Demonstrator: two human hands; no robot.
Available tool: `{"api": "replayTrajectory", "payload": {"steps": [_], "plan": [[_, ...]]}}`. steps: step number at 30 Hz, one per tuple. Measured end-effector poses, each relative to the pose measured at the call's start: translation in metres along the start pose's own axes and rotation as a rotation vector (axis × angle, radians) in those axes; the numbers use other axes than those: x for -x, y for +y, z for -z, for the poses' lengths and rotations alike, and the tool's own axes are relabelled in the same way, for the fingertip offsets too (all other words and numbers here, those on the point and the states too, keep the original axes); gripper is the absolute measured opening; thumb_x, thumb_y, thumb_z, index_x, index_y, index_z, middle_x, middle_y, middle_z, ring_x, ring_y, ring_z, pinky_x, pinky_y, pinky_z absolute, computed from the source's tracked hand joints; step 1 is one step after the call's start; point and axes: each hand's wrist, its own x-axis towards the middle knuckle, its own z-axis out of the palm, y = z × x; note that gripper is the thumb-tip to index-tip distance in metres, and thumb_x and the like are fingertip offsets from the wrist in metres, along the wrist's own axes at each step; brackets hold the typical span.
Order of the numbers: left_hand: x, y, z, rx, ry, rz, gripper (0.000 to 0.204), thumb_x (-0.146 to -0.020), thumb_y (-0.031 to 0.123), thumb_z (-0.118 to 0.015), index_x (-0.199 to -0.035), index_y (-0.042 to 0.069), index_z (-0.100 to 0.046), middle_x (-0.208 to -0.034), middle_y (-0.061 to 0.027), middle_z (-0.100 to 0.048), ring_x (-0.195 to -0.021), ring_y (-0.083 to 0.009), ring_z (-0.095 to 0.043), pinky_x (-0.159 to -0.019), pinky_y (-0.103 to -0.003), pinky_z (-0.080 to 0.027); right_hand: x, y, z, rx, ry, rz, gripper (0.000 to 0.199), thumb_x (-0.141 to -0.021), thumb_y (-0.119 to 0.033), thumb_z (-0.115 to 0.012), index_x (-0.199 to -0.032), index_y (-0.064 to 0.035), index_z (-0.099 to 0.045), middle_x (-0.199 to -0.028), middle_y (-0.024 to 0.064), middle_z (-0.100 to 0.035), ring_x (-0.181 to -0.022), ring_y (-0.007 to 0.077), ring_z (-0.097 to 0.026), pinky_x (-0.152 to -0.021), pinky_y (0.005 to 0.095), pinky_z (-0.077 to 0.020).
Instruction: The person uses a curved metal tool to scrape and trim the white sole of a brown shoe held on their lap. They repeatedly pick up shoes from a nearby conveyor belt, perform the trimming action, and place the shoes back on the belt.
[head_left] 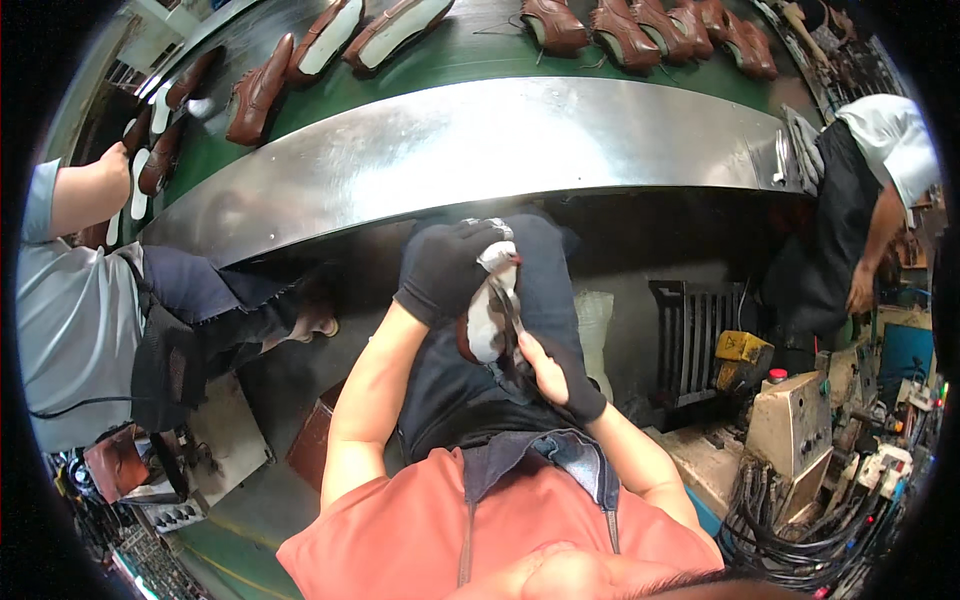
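On my lap, over dark blue trousers, lies a brown leather shoe (487, 330) with its pale underside turned up. My left hand (445, 268), in a black glove, is closed round the far part of the shoe, where whitish patches show by the fingers. My right hand (562, 378) wears a black glove that leaves the thumb side bare. It is closed at the shoe's near right side, beside a dark slender piece along the shoe; whether that is a tool or part of the shoe, I cannot tell.
Ahead runs a metal ledge (480, 140) along a green conveyor belt (400, 88) carrying several brown shoes (262, 92). Co-workers stand at left (80, 330) and right (830, 220). A control box (790, 425) with a red button and black cables (775, 525) are near my right.
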Motion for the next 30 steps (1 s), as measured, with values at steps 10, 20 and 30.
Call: {"api": "replayTrajectory", "payload": {"steps": [10, 20, 30], "plan": [[0.009, -0.033, -0.045, 1.273, 0.114, 0.493, 0.089, -0.085, 0.079, -0.024, -0.093, 0.000, -0.064, -0.100, -0.0093, -0.064, -0.095, -0.0202, -0.059, -0.091, -0.035, -0.045, -0.066, -0.002, 0.039, -0.269, -0.352, -0.176, 0.045, -0.104, -0.032, -0.031, -0.134, -0.0009, -0.045, -0.128, 0.0109, -0.051, -0.115, 0.0174, -0.048, -0.100, 0.0293, -0.0345], [0.018, -0.025, -0.047, 1.135, 0.293, 0.429, 0.044, -0.098, 0.039, -0.041, -0.102, 0.001, -0.064, -0.107, -0.0112, -0.066, -0.106, -0.0228, -0.059, -0.096, -0.037, -0.044, -0.057, 0.028, -0.036, 0.331, 0.296, 0.421, 0.037, -0.101, -0.026, -0.036, -0.084, -0.0016, -0.059, -0.063, 0.0087, -0.049, -0.055, 0.0229, -0.045, -0.056, 0.0352, -0.0390], [0.137, 0.033, -0.078, 1.354, 0.268, 0.771, 0.095, -0.084, 0.080, -0.026, -0.134, 0.002, -0.045, -0.133, -0.0118, -0.049, -0.125, -0.0213, -0.045, -0.108, -0.036, -0.032, 0.062, 0.080, 0.017, 0.730, -0.357, 0.575, 0.045, -0.088, -0.041, -0.058, -0.119, -0.0083, -0.057, -0.113, 0.0131, -0.056, -0.104, 0.0332, -0.057, -0.083, 0.0426, -0.0484]]}}
